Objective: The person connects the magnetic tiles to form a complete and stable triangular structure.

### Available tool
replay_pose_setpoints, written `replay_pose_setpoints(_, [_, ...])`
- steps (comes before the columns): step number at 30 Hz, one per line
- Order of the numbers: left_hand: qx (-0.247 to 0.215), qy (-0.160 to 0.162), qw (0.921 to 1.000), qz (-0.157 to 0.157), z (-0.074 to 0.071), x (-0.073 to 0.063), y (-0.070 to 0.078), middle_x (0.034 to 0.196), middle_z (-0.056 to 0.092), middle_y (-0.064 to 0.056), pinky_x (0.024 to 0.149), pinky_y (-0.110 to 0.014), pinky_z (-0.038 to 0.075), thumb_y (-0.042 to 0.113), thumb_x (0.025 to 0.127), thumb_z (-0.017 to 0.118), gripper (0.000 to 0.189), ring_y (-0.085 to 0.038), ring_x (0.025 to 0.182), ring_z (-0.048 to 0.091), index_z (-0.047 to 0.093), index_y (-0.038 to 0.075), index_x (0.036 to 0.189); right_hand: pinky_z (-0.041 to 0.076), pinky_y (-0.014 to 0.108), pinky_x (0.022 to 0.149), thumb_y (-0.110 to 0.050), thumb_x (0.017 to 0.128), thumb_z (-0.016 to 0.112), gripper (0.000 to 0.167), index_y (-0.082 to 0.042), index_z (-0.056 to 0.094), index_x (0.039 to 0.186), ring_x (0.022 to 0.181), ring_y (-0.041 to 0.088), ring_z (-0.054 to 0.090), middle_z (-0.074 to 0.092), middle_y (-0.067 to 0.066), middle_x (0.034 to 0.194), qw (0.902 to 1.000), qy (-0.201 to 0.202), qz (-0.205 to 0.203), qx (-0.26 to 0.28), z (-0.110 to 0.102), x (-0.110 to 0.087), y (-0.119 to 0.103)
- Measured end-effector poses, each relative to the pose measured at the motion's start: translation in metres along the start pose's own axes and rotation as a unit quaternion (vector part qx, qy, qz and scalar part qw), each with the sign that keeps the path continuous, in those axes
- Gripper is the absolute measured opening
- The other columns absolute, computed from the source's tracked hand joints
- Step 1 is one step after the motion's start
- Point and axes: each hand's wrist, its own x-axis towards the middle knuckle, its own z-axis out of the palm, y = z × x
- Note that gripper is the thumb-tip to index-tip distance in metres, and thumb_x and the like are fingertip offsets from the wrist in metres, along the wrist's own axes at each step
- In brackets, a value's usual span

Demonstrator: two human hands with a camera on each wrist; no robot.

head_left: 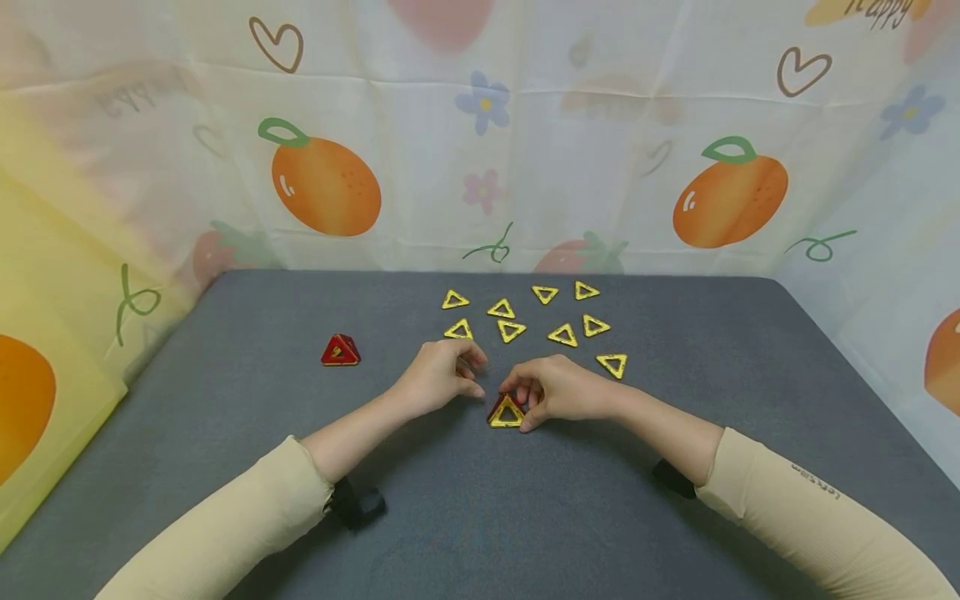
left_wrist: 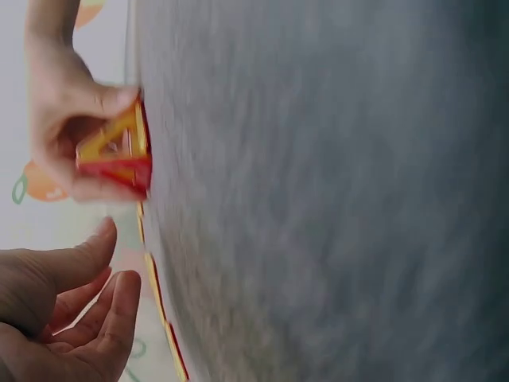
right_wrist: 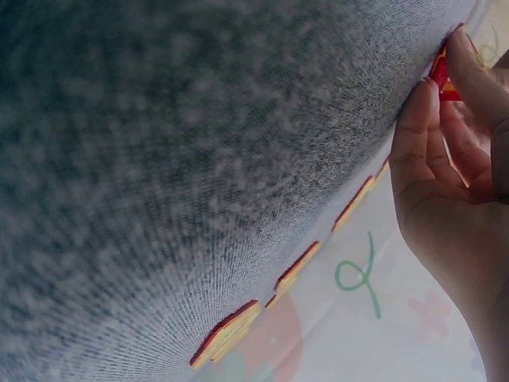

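My right hand (head_left: 566,387) pinches a small pyramid (head_left: 507,423) of red and yellow triangular pieces between thumb and fingers. It stands on the grey table, with a yellow triangle face towards me in the head view. Just to its left is my left hand (head_left: 438,379), fingers loosely bent and holding nothing; the left wrist view shows a gap between this hand (left_wrist: 75,310) and the pyramid (left_wrist: 119,169). In the right wrist view, the right hand's fingers (right_wrist: 415,131) hide most of the pyramid. A second pyramid (head_left: 341,352), mostly red, sits apart on the left.
Several loose yellow triangle frames (head_left: 454,306) lie flat and scattered beyond the hands, one triangle (head_left: 611,358) close to the right forearm. From the right wrist view, the triangles (right_wrist: 225,330) show red edges. A printed fabric backdrop (head_left: 420,208) rises behind the table (head_left: 480,517).
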Motion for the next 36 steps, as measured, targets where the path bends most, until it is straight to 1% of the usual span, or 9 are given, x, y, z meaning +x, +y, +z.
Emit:
replay_pose_setpoints(6, [0.020,0.045,0.9983,-0.031,-0.010,0.015,-0.010,0.113,0.071,-0.014,0.081,-0.035,0.058,0.010,0.079,0.082,0.036,-0.025,0.095,0.070,0.068,0.003,0.112,0.053,0.022,0.067,-0.019,0.077,0.085,0.047,-0.010,0.067,0.119,0.072,0.005,0.060,0.066,0.003,0.090,1.0000,0.003,-0.001,-0.007,0.000,0.000,0.001])
replay_pose_setpoints(12, [0.036,0.077,0.9947,-0.058,-0.018,0.026,-0.016,0.119,0.065,-0.017,0.086,-0.040,0.056,0.014,0.081,0.081,0.041,-0.029,0.102,0.067,0.066,0.002,0.117,0.053,0.022,0.066,-0.019,0.077,0.085,0.047,-0.011,0.067,0.119,0.072,0.006,0.060,0.066,0.002,0.091,1.0000,0.001,0.002,-0.006,0.001,0.001,0.002])
replay_pose_setpoints(16, [0.045,0.082,0.9930,-0.073,-0.024,0.034,-0.022,0.121,0.061,-0.020,0.091,-0.046,0.052,0.018,0.084,0.080,0.044,-0.034,0.109,0.062,0.064,0.002,0.122,0.053,0.022,0.067,-0.019,0.077,0.085,0.047,-0.011,0.067,0.120,0.072,0.006,0.060,0.066,0.003,0.092,1.0000,0.000,0.007,-0.006,0.000,0.001,0.001])
replay_pose_setpoints(20, [0.056,0.079,0.9928,-0.071,-0.030,0.043,-0.032,0.122,0.060,-0.023,0.093,-0.048,0.051,0.017,0.087,0.076,0.044,-0.037,0.112,0.060,0.062,0.002,0.127,0.053,0.022,0.067,-0.019,0.077,0.085,0.047,-0.011,0.067,0.120,0.072,0.006,0.060,0.065,0.003,0.092,0.9999,-0.001,0.010,-0.004,0.000,0.000,0.001])
replay_pose_setpoints(22, [0.063,0.073,0.9928,-0.071,-0.032,0.047,-0.037,0.121,0.061,-0.024,0.092,-0.049,0.050,0.015,0.090,0.073,0.043,-0.037,0.112,0.059,0.061,0.002,0.129,0.053,0.022,0.067,-0.019,0.077,0.084,0.047,-0.011,0.067,0.120,0.072,0.006,0.060,0.065,0.004,0.092,0.9999,-0.001,0.010,-0.003,0.000,0.000,0.001])
replay_pose_setpoints(24, [0.066,0.059,0.9931,-0.077,-0.033,0.050,-0.041,0.121,0.061,-0.024,0.090,-0.048,0.049,0.015,0.092,0.069,0.043,-0.037,0.112,0.058,0.058,0.004,0.133,0.053,0.022,0.067,-0.018,0.077,0.084,0.047,-0.011,0.067,0.120,0.072,0.006,0.060,0.065,0.004,0.092,1.0000,-0.001,0.009,-0.003,0.000,0.000,0.001])
replay_pose_setpoints(29, [0.057,0.002,0.9933,-0.100,-0.032,0.057,-0.047,0.130,0.058,-0.025,0.086,-0.044,0.050,0.016,0.099,0.060,0.048,-0.038,0.117,0.056,0.049,0.011,0.145,0.053,0.022,0.067,-0.019,0.077,0.084,0.046,-0.011,0.067,0.119,0.071,0.006,0.060,0.065,0.004,0.092,1.0000,-0.001,0.006,-0.004,0.000,0.000,0.001])
replay_pose_setpoints(33, [0.066,-0.032,0.9930,-0.093,-0.030,0.060,-0.050,0.139,0.047,-0.026,0.095,-0.046,0.044,0.019,0.101,0.056,0.050,-0.040,0.126,0.047,0.044,0.015,0.149,0.053,0.022,0.066,-0.019,0.077,0.084,0.046,-0.010,0.067,0.119,0.071,0.006,0.060,0.065,0.003,0.092,1.0000,0.000,0.006,-0.005,0.000,0.000,0.000])
replay_pose_setpoints(36, [0.079,-0.046,0.9920,-0.087,-0.028,0.061,-0.051,0.140,0.042,-0.025,0.098,-0.049,0.038,0.021,0.102,0.055,0.050,-0.041,0.127,0.042,0.043,0.017,0.150,0.053,0.022,0.066,-0.018,0.078,0.084,0.046,-0.010,0.067,0.120,0.071,0.006,0.060,0.065,0.003,0.092,1.0000,0.000,0.004,-0.005,0.000,0.000,0.000])
